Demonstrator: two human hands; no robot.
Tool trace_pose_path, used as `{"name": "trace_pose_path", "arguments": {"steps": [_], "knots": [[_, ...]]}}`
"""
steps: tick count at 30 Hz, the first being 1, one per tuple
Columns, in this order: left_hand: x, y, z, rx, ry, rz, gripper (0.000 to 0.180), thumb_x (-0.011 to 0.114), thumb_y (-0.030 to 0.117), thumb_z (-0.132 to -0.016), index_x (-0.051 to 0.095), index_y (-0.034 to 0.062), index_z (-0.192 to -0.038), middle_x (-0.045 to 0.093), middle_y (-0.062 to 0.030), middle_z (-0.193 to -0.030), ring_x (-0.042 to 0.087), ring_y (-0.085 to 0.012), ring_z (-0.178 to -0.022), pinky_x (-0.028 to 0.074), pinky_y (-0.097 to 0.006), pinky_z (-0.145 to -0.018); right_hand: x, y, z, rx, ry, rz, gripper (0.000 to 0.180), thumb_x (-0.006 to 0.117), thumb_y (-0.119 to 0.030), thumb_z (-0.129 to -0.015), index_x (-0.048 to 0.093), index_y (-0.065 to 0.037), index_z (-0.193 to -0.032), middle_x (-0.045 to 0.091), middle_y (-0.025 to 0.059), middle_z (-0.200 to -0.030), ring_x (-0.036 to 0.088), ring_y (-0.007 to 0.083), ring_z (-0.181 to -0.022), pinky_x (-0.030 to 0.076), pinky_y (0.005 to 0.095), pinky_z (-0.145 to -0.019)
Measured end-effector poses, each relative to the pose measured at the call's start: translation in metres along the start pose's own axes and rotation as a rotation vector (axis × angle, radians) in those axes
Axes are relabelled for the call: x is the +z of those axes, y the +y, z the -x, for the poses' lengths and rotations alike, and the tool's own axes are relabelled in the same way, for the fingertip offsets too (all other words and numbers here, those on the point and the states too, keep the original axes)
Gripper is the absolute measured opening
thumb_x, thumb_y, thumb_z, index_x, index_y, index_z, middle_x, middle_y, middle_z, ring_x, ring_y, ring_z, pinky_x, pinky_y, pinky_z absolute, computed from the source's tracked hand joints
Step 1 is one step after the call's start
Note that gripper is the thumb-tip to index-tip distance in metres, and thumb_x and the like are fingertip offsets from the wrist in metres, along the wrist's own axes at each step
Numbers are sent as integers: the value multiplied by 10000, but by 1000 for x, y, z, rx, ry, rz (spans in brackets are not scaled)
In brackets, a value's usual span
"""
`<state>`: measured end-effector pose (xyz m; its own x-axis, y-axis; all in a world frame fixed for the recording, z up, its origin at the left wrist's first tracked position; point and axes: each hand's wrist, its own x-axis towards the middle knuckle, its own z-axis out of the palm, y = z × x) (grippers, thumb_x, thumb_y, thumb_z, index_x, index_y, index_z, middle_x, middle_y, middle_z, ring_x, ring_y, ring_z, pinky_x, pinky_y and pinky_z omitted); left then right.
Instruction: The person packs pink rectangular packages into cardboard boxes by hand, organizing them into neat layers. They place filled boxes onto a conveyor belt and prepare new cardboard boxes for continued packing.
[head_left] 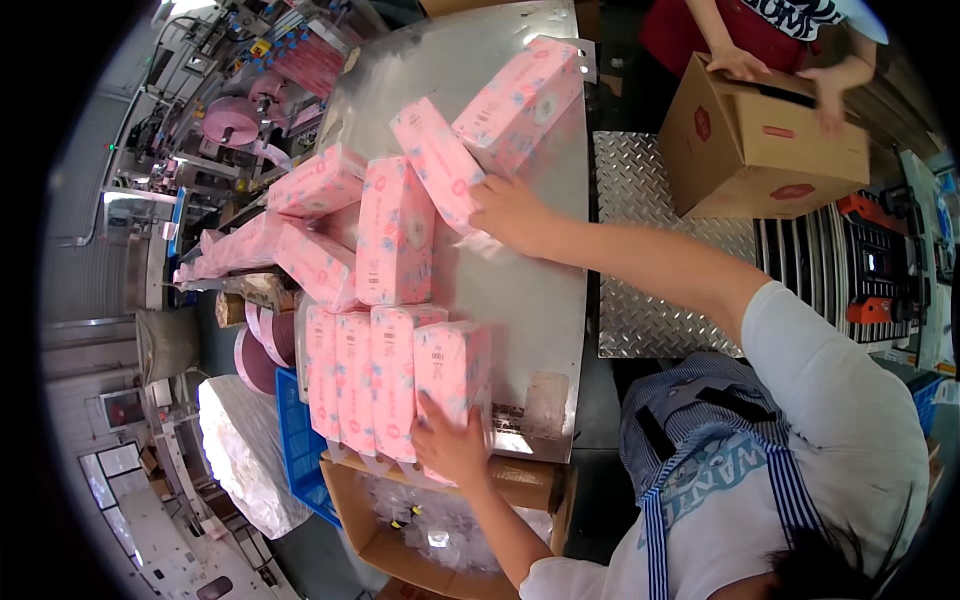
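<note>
Several pink, flower-printed soft packs, apparently tissue packs, lie on a metal table. My right hand (508,213) reaches across the table and grips the near end of a slanted tissue pack (428,150). Beside it, a larger pink pack (522,100) lies at the far right of the table. Lower down, my left hand (452,440) is closed around the near end of the rightmost pack (452,365) in a side-by-side row. An upright-lying pack (393,235) sits between that row and my right hand. More packs (318,262) are jumbled to the left.
The metal table (535,270) ends above an open carton (350,510) holding clear plastic. A blue crate (298,440) stands left of the carton. Machinery with pink film rolls (230,121) is at upper left. Another person's hands touch a cardboard box (760,150) beside a roller conveyor (800,250).
</note>
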<state>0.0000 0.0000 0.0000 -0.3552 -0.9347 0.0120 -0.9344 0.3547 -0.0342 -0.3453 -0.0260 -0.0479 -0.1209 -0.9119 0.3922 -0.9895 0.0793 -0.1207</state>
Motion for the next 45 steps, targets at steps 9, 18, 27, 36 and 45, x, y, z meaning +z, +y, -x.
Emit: {"name": "trace_pose_path", "arguments": {"steps": [9, 18, 27, 36, 45], "knots": [[11, -14, -45, -5, 172, -72, 728, 695, 515, -712, 468, 236, -1345, 472, -198, -1171, 463, -359, -1051, 398, -461, -894, -51, -181, 147, -52, -359, -765, 351, 505, -290, -857, 493, -14, -1073, 497, 187, -1099, 515, 355, -1039, 442, 444, -863], [8, 51, -9, 462, 71, -51, 928, 710, 418, -665, 289, 85, -1422, 332, -264, -1403, 326, -418, -1283, 308, -505, -1030, -104, -116, 231, 182, -296, -1056, 435, 453, -316, -905, 497, -24, -1225, 480, 197, -1266, 421, 360, -1189, 342, 423, -1011], [27, 130, 27, 584, 279, -200, 806, 680, 496, -732, 394, 45, -1335, 534, -235, -1136, 519, -391, -1077, 456, -540, -851, -344, -15, 705, 1528, 73, 444, 194, 574, -60, -700, 582, -55, -894, 559, 137, -941, 562, 310, -917, 475, 413, -785], [48, 407, 216, 1586, -366, 111, 589, 656, 90, -750, 441, -52, -1280, 432, -296, -1304, 410, -431, -1199, 322, -422, -1031, -335, -301, 863, 2320, -634, -252, 878, 789, -402, -626, 351, -336, -1384, 177, 175, -1486, 211, 394, -1349, 226, 600, -1033], [43, 440, 362, 1852, -558, -61, 573, 627, 197, -803, 438, 25, -1316, 354, -260, -1390, 340, -405, -1280, 282, -449, -1061, -294, -320, 890, 2011, -436, 109, 390, 649, -313, -746, 494, -256, -1100, 468, 94, -1086, 458, 275, -1069, 349, 414, -913]]}}
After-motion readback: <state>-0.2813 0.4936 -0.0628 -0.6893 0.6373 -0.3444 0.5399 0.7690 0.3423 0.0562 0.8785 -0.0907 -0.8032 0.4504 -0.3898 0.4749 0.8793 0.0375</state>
